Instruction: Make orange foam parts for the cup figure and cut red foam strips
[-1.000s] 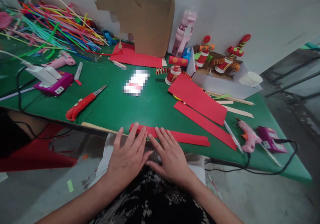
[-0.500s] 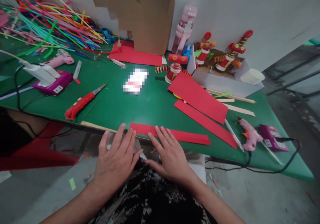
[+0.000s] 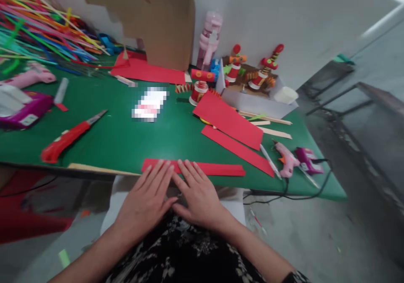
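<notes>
A narrow red paper strip (image 3: 221, 169), which looks folded lengthwise, lies along the front edge of the green table. My left hand (image 3: 143, 201) rests flat with its fingertips on the strip's left part, fingers stretched out. Beside it, my right hand (image 3: 200, 192) presses its outstretched fingertips on the strip's middle. The hands nearly touch, and neither grips anything. Right of the strip lie a wider red paper strip (image 3: 236, 150) and a larger red paper sheet (image 3: 229, 119). A red-handled utility knife (image 3: 67, 140) lies to the left, its blade out.
Pink glue guns lie at both sides, the right one (image 3: 287, 161) with a cable. Behind stand a paper-cup figure (image 3: 199, 91), a white box (image 3: 252, 102) with more figures, and a pink bottle (image 3: 210, 39). Colourful pipe cleaners (image 3: 47, 30) heap at the back left.
The view has swung right, so the table things appear further left. My left hand has come closer to my right hand, its fingers now further onto the strip and less spread.
</notes>
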`<state>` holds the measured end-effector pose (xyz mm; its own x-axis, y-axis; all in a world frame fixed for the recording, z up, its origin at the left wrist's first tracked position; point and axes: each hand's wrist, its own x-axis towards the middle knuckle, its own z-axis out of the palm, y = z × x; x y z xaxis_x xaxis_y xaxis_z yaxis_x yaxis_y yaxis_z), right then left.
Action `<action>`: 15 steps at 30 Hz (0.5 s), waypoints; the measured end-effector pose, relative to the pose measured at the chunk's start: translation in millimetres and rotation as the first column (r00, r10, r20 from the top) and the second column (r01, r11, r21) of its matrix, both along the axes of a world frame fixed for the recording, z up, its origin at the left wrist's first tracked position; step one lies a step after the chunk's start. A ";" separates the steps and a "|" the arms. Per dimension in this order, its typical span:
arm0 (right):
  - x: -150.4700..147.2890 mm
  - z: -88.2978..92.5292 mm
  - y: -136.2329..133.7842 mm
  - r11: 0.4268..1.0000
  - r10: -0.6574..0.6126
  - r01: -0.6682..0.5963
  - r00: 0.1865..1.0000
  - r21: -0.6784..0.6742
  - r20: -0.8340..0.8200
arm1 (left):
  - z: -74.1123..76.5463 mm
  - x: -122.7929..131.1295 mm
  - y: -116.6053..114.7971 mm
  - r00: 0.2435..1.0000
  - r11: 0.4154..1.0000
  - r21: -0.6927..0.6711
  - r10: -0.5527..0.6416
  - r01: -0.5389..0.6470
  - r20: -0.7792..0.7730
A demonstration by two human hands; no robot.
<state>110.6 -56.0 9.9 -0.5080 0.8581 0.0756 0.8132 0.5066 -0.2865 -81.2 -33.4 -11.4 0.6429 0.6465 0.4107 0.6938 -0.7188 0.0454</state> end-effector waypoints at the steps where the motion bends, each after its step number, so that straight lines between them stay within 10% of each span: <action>1: -0.4 0.6 -1.0 1.000 -0.006 0.006 1.000 0.000 0.001 | -4.7 -2.1 0.8 1.000 1.000 0.012 0.004 -0.005 0.014; 15: 62.4 4.5 -31.1 0.961 -0.278 0.277 0.950 0.023 0.141 | -5.2 -32.2 5.3 0.997 0.998 0.006 0.069 -0.069 0.040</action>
